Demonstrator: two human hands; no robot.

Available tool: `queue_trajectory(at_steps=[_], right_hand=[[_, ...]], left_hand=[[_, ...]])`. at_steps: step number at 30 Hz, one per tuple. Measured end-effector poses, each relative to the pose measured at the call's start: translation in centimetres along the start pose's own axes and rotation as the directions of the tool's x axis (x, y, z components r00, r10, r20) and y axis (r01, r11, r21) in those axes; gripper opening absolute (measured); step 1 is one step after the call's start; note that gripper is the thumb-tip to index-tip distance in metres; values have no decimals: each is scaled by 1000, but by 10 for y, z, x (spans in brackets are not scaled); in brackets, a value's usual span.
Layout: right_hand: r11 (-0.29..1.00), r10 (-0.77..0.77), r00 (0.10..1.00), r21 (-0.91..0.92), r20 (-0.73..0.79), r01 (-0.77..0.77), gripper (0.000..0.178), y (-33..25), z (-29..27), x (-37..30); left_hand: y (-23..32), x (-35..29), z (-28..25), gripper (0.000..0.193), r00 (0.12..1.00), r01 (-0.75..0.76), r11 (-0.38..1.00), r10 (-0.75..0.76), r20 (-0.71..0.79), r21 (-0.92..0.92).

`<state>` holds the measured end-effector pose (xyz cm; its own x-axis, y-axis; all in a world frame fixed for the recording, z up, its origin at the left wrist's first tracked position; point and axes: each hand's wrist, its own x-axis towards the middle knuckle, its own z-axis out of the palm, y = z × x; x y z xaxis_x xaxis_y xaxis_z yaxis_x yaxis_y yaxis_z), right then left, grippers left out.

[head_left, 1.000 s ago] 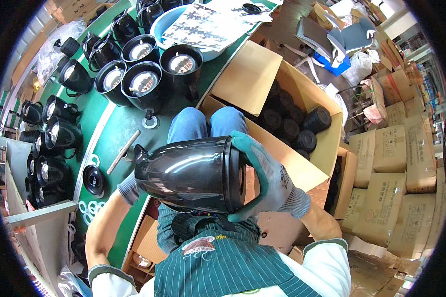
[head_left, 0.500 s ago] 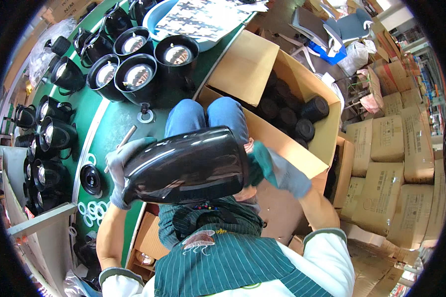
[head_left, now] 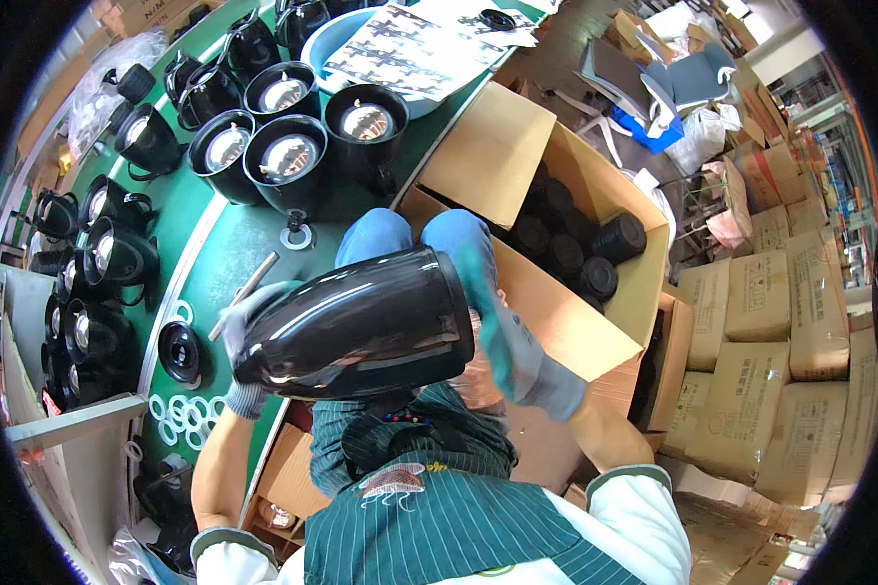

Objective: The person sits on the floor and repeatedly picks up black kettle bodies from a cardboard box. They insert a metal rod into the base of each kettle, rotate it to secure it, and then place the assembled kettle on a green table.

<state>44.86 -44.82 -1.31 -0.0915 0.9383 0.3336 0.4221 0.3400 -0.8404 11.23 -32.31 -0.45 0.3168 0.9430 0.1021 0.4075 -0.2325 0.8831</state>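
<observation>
A glossy black jug body [head_left: 356, 327] lies on its side across my lap, its wide end to the right. My gloved left hand [head_left: 247, 336] is closed round its narrower left end. A thin, light-coloured stick [head_left: 246, 292] juts up from that same hand. Beside the wide end is my right hand [head_left: 507, 336] in a grey and green glove, slightly blurred, fingers stretched out and nothing seen in them. Whether its palm touches the jug is hard to make out.
Several black jugs with shiny inner liners [head_left: 288, 156] stand on the green table [head_left: 219, 258]. White rings [head_left: 180, 414] and a black lid [head_left: 180, 353] lie left of me. An open carton [head_left: 527, 258] at right holds black cylindrical parts [head_left: 617, 239]. Sealed cartons [head_left: 741, 405] are stacked farther right.
My right hand has moved left and swung upright beside the jug's wide end, its fingers straightened. The jug has shifted slightly left, still in my left hand. The view has shifted a little.
</observation>
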Motion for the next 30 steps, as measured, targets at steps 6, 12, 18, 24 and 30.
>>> queue_trajectory(at_steps=[6,12,18,24,30], right_hand=[[939,-35,999,343,17,26,97,20,27,10],[875,241,959,394,149,-281,96,-15,13,10],[956,-135,990,256,-48,142,105,-5,29,15],[969,-58,998,242,-2,57,106,-63,6,41],[844,-500,865,-238,-28,480,115,-38,-8,41]], left_hand=[[19,4,6,30,975,-220,969,223,-13,113],[13,15,-8,36,977,-213,969,209,43,128],[-47,2,20,26,984,-156,971,137,-113,-184],[-16,16,-3,29,986,-102,991,113,-126,87],[-97,-18,37,30,922,349,418,-315,227,-839]])
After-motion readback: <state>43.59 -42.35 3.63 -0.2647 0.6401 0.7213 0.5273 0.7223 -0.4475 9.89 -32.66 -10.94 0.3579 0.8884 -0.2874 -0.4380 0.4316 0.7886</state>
